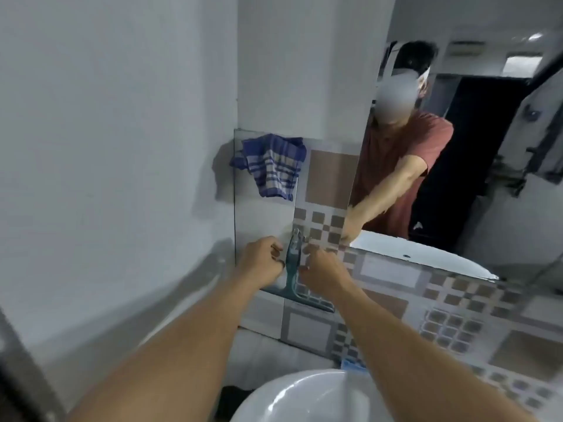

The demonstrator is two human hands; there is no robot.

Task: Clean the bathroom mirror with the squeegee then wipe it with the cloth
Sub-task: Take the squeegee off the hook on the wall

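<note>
A teal squeegee (292, 271) hangs upright against the tiled wall, handle up at a small metal hook and blade across the bottom. My left hand (262, 260) is at the handle's left side with curled fingers pinching its upper part. My right hand (323, 271) is at the right side, its curled fingers also on the handle near the top. A blue and beige checked cloth (271, 166) hangs above, over the top corner of a glass pane. The mirror (475, 166) fills the right and reflects a person in a red shirt.
A white basin (304, 397) sits below my forearms. Brown and grey patterned tiles (457, 327) run under the mirror. A plain white wall (115, 147) takes up the left. A blue object (353, 365) lies by the basin's far edge.
</note>
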